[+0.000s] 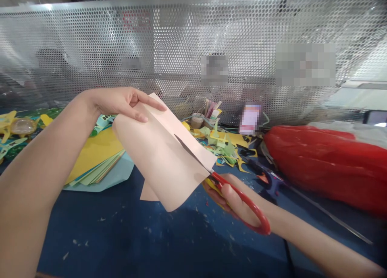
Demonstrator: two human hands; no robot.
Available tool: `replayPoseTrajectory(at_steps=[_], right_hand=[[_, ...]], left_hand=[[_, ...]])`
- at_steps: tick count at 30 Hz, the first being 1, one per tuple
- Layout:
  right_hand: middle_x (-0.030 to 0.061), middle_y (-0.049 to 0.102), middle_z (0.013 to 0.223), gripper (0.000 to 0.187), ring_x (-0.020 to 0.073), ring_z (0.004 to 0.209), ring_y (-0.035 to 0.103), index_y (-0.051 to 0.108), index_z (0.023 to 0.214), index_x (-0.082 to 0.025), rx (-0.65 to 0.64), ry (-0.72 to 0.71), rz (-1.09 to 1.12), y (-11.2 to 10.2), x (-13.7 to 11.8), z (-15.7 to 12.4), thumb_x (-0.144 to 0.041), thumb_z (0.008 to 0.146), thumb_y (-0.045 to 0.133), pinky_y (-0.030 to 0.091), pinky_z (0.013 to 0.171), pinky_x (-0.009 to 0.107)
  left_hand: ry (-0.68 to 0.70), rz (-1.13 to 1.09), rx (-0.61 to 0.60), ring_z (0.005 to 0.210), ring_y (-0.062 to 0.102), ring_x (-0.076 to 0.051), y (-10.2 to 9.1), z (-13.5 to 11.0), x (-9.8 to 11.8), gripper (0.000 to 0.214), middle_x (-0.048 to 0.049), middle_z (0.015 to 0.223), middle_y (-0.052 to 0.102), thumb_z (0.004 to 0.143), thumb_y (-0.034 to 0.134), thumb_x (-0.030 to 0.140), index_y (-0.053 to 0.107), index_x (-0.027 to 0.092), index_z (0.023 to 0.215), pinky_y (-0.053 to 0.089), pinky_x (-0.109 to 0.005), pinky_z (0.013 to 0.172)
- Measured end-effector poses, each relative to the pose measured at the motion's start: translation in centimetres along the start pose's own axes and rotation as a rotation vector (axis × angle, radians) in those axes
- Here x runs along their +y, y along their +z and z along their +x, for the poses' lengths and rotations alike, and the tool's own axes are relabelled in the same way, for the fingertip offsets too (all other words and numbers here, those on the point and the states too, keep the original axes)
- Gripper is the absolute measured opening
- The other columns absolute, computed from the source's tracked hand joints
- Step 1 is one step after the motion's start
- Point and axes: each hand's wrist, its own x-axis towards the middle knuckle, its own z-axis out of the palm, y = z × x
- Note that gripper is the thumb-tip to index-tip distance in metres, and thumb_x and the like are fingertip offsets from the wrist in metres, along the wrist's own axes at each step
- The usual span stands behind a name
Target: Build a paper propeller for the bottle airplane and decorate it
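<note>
A pale pink sheet of paper (pixel 163 161) hangs curled above the blue table. My left hand (pixel 130 102) pinches its upper left part between thumb and fingers. In my right hand (pixel 232 197) is a pair of scissors (pixel 248 213) with red and yellow handles, the fingers wrapped round them. The dark blade lies over the paper from its right edge, pointing up and left along a slit. The other blade is hidden by the sheet. A flat strip of the paper stands on the far side of the blade.
Stacked yellow, green and light blue paper sheets (pixel 96 159) lie at left. Green and yellow scraps (pixel 225 145) are heaped behind. A blue glue gun (pixel 272 181) and a red plastic bag (pixel 326 165) lie at right. A perforated metal panel (pixel 181 40) stands across the back.
</note>
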Motion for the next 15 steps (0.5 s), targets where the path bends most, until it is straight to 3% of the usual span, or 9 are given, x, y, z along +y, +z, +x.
replayPoseTrajectory(at_steps=[11,15], right_hand=[[-0.005,0.034,0.045,0.071,0.0076,0.035,0.032,0.032,0.057,-0.024,-0.022,0.057,-0.033,-0.15,-0.13,0.19,-0.094,0.069,0.029,0.022,0.032,0.023],[-0.0007,0.047,0.05,0.07,0.0124,0.039,0.05,0.041,0.06,-0.022,-0.066,0.043,-0.039,-0.55,0.3,0.03,-0.089,0.076,0.028,0.036,0.037,0.024]], left_hand=[[0.02,-0.024,-0.043,0.124,0.055,-0.026,-0.02,-0.03,-0.46,0.053,-0.0003,0.135,0.059,0.082,0.066,0.04,0.059,0.028,0.133,0.047,-0.033,0.102],[0.045,0.019,-0.023,0.128,0.051,-0.027,0.03,0.12,-0.72,0.054,-0.0003,0.141,0.054,0.083,0.064,0.04,0.057,0.028,0.135,0.043,-0.034,0.104]])
